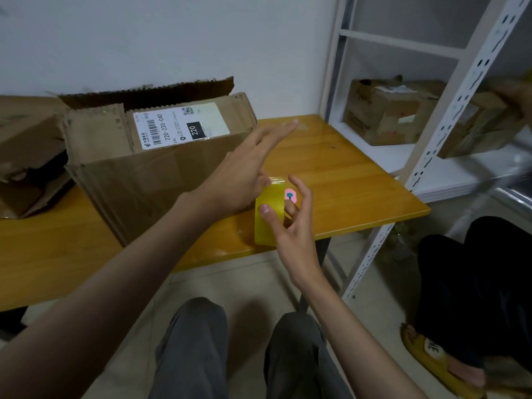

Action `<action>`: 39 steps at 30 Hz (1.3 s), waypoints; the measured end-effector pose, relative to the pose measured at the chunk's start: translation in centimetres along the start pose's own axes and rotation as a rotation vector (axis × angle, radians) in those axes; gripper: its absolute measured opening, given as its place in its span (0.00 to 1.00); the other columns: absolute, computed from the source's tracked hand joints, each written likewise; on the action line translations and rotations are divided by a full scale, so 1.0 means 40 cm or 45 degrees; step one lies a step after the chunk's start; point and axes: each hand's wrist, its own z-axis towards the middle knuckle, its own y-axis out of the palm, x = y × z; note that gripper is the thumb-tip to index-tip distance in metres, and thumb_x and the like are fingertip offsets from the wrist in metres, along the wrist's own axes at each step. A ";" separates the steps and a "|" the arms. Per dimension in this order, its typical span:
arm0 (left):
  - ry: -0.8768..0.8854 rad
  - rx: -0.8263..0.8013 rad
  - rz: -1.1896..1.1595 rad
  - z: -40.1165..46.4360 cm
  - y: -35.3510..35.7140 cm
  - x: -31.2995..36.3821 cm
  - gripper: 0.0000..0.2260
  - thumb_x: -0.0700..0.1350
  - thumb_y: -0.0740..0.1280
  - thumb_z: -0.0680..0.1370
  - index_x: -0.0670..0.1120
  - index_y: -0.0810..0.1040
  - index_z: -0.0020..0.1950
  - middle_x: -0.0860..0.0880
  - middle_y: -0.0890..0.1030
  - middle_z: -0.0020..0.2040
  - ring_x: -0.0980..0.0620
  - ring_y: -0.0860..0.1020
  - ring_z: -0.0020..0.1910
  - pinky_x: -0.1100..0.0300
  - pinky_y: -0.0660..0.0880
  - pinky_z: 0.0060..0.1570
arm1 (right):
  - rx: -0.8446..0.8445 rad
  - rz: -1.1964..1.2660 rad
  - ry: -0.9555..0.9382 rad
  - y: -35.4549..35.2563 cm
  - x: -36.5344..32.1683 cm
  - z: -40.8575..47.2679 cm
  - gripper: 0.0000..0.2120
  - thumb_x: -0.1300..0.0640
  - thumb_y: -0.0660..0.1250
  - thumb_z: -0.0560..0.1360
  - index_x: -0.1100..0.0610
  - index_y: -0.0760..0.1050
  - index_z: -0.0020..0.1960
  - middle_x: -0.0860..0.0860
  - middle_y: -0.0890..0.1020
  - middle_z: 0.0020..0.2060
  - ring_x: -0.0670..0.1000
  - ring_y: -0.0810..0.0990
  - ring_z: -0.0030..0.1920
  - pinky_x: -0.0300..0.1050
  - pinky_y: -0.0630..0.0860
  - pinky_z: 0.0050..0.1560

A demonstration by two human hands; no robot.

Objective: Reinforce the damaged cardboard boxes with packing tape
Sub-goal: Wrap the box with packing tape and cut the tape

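Tape roll (269, 213), yellowish, stands on edge at the front edge of the tabletop (359, 180), just right of the big cardboard box (149, 168). Right hand (290, 226) grips it: thumb pressed on the outer face, one finger through the core, other fingers loosely curled above. Pink sticker with a dark mark (290, 195) shows on the roll's side near those fingers.

Left hand (247, 171) is flat and wide, fingers straight and pointing away toward the far right, holding nothing. Its lower edge touches or nearly touches the top of the roll; cannot tell which. It hangs in front of the box's right end.

Box sits on the tabletop, top flaps ragged and torn along the edges, back flap standing up. White shipping label (180, 125) on top, reads 220-220-C40. Second crushed box (26, 151) just left of it, partly out of view.

White metal rack (449, 110) stands right of the tabletop, against it. One worn box (385, 110) on its shelf. Another box (478, 125) at the rack's front is held by someone else's hand at far right; blurred. That person wears dark trousers and a yellow slipper (431, 358), floor level, lower right.

Wearer's grey-trousered knees (247, 347) sit below the tabletop edge.
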 end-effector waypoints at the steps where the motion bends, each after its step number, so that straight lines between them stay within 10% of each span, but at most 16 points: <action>1: -0.020 0.014 -0.014 0.004 0.000 -0.002 0.43 0.29 0.66 0.76 0.63 0.55 0.81 0.58 0.62 0.74 0.58 0.80 0.46 0.45 0.78 0.55 | -0.006 0.002 -0.007 0.001 0.002 -0.002 0.29 0.57 0.70 0.80 0.44 0.61 0.75 0.35 0.79 0.49 0.43 0.81 0.51 0.54 0.80 0.57; 5: 0.056 0.042 0.013 0.000 0.009 0.011 0.43 0.26 0.65 0.75 0.59 0.58 0.81 0.52 0.63 0.72 0.56 0.77 0.44 0.49 0.80 0.49 | -0.002 -0.011 -0.049 0.004 0.008 0.000 0.29 0.56 0.70 0.80 0.43 0.61 0.75 0.37 0.78 0.49 0.46 0.79 0.50 0.55 0.80 0.56; 10: 0.186 0.125 0.128 -0.035 0.019 0.021 0.42 0.24 0.66 0.72 0.55 0.63 0.80 0.48 0.64 0.72 0.51 0.75 0.54 0.71 0.74 0.41 | -0.040 -0.032 -0.065 0.003 0.007 0.007 0.27 0.62 0.67 0.82 0.55 0.60 0.76 0.16 0.72 0.45 0.24 0.75 0.48 0.27 0.75 0.46; 15: 0.256 0.165 0.053 -0.038 -0.005 0.060 0.39 0.25 0.65 0.73 0.53 0.64 0.79 0.46 0.66 0.72 0.57 0.75 0.41 0.67 0.76 0.45 | 0.081 -0.018 -0.047 0.007 -0.002 0.044 0.14 0.54 0.68 0.82 0.50 0.67 0.64 0.50 0.76 0.45 0.42 0.69 0.38 0.47 0.70 0.42; 22: 0.095 0.148 -0.008 0.003 -0.020 0.045 0.41 0.26 0.65 0.74 0.55 0.60 0.81 0.48 0.62 0.74 0.52 0.80 0.39 0.53 0.80 0.45 | 0.007 -0.066 -0.099 -0.004 0.012 0.027 0.13 0.54 0.68 0.82 0.52 0.65 0.58 0.64 0.73 0.48 0.61 0.72 0.41 0.55 0.71 0.38; 39: -0.031 0.013 0.454 0.005 0.002 0.070 0.49 0.34 0.71 0.74 0.63 0.45 0.82 0.55 0.48 0.83 0.44 0.82 0.44 0.44 0.79 0.40 | -0.013 0.058 -0.061 -0.019 0.027 0.005 0.23 0.51 0.71 0.79 0.45 0.63 0.68 0.69 0.74 0.57 0.73 0.74 0.58 0.68 0.76 0.53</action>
